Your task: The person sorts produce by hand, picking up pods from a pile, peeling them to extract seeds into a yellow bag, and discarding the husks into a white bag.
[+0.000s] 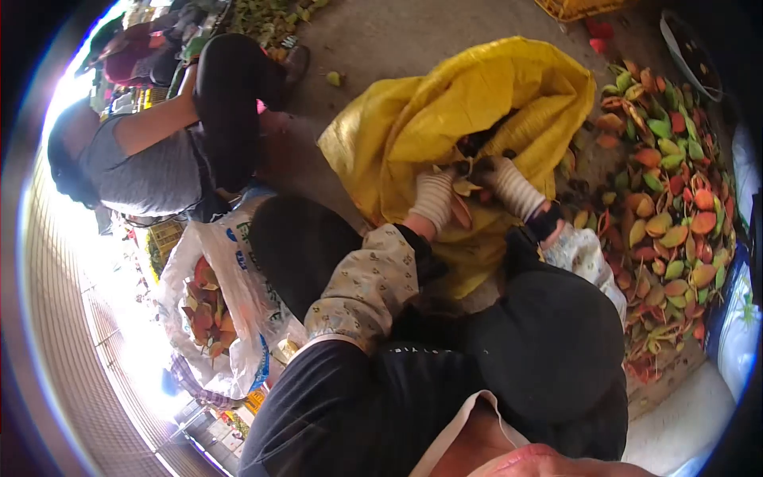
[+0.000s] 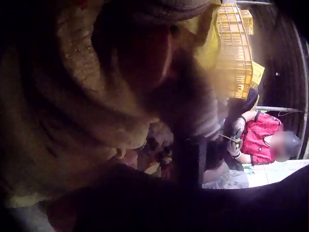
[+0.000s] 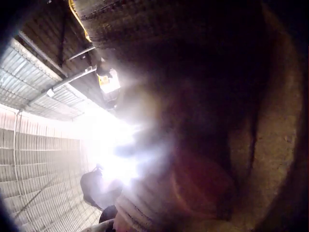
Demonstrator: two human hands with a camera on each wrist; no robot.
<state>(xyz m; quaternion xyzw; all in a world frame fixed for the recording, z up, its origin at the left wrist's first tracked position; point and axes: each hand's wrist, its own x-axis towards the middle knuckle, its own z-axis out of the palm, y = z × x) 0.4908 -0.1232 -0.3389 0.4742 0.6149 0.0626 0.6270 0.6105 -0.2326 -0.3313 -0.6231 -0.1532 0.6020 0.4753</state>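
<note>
A yellow woven sack (image 1: 373,127) lies with its mouth spread before the person, and both gloved hands meet inside its near rim. My left hand (image 1: 435,193) grips a split reddish-brown pod (image 1: 461,211), with a pale yellowish inner part showing between the hands. Opposite it, my right hand (image 1: 509,181) has its dark-tipped fingers curled in at the same pod. Dark round seeds (image 1: 509,153) show beside the fingertips. Up close, the pod (image 2: 147,58) is a blurred reddish shape in the left wrist view; the right wrist view is mostly dark and glare-washed.
Red, orange and green pods (image 1: 660,226) are heaped on the floor at right. At left stands a clear plastic bag (image 1: 238,278) with pods inside. Another seated person (image 1: 159,155) is beyond it. A yellow crate (image 1: 576,8) stands at the top edge.
</note>
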